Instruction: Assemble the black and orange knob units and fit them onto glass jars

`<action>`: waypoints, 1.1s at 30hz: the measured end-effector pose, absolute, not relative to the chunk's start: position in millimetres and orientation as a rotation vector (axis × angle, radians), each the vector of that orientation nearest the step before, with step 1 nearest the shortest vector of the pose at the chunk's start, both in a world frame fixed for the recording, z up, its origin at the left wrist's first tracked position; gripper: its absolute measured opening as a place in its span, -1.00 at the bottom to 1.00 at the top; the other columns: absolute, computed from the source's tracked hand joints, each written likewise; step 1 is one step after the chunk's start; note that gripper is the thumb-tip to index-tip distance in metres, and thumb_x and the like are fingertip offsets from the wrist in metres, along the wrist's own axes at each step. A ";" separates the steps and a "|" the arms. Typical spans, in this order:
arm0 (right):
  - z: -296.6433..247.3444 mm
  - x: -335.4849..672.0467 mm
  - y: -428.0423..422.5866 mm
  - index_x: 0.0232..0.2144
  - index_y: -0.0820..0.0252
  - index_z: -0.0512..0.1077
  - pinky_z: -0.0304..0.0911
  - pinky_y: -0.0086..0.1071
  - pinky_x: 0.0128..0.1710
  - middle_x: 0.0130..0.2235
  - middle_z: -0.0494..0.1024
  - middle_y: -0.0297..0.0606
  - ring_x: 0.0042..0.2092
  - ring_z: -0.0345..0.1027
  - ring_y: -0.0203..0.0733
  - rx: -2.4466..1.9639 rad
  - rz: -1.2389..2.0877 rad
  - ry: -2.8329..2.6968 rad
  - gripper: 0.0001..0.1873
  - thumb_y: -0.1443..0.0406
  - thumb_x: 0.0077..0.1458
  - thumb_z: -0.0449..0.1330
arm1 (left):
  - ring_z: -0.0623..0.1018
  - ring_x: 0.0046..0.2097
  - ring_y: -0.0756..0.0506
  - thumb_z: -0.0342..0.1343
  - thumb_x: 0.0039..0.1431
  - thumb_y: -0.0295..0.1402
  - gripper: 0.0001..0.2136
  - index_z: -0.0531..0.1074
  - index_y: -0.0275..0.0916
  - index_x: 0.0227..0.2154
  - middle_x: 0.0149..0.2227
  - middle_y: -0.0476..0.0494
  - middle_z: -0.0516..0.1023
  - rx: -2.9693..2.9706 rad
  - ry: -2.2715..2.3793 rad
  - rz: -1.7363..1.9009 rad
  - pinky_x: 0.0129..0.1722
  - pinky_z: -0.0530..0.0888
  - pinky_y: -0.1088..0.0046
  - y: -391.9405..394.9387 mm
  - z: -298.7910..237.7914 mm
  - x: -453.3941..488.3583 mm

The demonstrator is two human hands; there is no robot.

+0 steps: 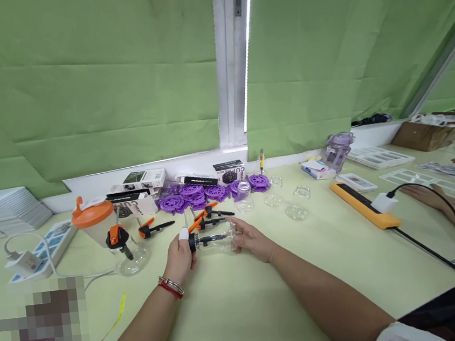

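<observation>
A clear jar [221, 240] lies on its side between my hands, above the table. My left hand [179, 256] is closed around the black lid [192, 243] at the jar's left end, with a white covering on one fingertip. From that lid a black stem reaches into the jar. My right hand [254, 239] grips the jar's wide right end. Just behind lie black-and-orange lid pieces with stems [212, 222], and another one [156, 229] farther left. A second clear jar [134, 259] with a black-and-orange lid [117, 236] stands left of my left hand.
Purple plastic parts [193, 196] and small boxes [137, 204] line the back. Several clear jars [296, 212] stand right of them. A cup with orange lid [92, 213] and white power strip [52, 243] are left; an orange power strip [363, 207] and another person's hand [423, 193] are right.
</observation>
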State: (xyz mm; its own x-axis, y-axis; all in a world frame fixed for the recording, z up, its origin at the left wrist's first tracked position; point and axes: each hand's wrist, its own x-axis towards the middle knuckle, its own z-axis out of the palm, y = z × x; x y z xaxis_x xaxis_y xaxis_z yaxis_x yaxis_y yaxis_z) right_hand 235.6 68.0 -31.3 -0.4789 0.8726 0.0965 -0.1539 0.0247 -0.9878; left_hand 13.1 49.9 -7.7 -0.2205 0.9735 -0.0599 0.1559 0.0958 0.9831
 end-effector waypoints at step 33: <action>-26.7 219.2 53.7 0.24 0.04 0.02 0.28 -0.18 -0.14 -0.02 0.46 -0.07 -0.15 0.48 -0.08 -0.513 2.025 -1.318 -0.21 -0.02 0.05 0.20 | 0.49 -0.19 -0.11 0.28 -0.11 -0.26 -0.57 0.34 -0.26 -0.16 -0.23 -0.16 0.50 1.381 0.998 1.375 -0.16 0.43 0.35 40.2 -4.7 26.4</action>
